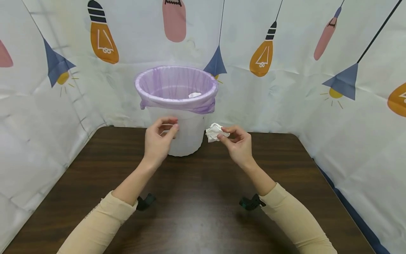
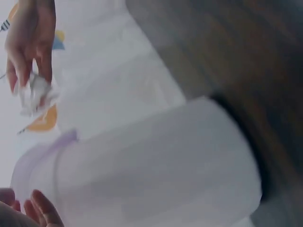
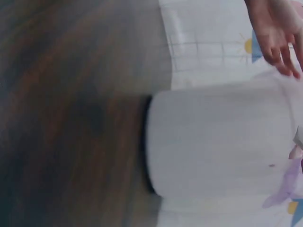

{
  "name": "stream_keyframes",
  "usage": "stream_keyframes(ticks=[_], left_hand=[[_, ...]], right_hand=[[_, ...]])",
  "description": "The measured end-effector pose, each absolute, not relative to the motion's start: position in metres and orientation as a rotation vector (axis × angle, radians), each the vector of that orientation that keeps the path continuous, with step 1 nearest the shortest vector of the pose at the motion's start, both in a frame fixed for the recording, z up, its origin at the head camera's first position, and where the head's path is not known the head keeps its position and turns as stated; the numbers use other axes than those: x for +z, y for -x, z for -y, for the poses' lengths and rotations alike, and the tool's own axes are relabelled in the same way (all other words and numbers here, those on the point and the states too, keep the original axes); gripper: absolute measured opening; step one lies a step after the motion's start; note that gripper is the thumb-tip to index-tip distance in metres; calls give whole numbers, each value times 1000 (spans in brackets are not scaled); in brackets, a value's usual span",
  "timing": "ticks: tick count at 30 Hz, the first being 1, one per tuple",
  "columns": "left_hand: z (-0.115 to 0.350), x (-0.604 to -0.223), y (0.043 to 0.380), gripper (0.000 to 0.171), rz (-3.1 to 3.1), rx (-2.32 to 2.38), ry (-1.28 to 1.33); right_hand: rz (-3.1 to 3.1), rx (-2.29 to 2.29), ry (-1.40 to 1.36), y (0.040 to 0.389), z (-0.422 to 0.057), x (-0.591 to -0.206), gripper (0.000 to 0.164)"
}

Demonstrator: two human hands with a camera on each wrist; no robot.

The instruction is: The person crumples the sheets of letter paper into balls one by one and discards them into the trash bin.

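My right hand (image 1: 238, 143) pinches a crumpled piece of white paper (image 1: 214, 133) between thumb and fingers, just right of a white trash can (image 1: 187, 137). The same paper (image 2: 35, 94) shows blurred in the left wrist view. My left hand (image 1: 160, 139) hovers in front of the can's left side, fingers loosely bent with nothing in them. A purple bag (image 1: 158, 100) lines the can and folds over its rim. Inside it, near the right of the rim, a bit of white paper (image 1: 194, 95) is visible; the bottom of the bag is hidden.
The can stands at the back of a dark brown wooden table (image 1: 196, 211). Behind and beside the table hangs a white cloth (image 1: 282, 102) printed with bulbs and lamps. Dark straps with small devices (image 1: 252, 202) sit at both wrists.
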State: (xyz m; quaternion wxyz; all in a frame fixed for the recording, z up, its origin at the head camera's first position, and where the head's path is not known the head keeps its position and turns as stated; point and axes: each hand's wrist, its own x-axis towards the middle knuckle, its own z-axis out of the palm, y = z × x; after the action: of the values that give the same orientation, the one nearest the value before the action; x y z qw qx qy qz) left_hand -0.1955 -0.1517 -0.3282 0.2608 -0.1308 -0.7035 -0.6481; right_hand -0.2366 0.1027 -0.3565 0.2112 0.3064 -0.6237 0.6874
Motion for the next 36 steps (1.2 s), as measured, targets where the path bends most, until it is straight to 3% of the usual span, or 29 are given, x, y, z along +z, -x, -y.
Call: stream_keyframes(ticks=[8,20,36], left_hand=[[182,-284,206,14,1660,-1761,140],[233,-240,229,29,1515,-2249,-170],[250,-227,244,69,1456,-2563,-193]], right_hand=[[1726,1869,-915,248,-121,-324,17],[1733,1869,-970,267,-138,-289,24],[1713,1861,-1027,289,-120,-245,29]])
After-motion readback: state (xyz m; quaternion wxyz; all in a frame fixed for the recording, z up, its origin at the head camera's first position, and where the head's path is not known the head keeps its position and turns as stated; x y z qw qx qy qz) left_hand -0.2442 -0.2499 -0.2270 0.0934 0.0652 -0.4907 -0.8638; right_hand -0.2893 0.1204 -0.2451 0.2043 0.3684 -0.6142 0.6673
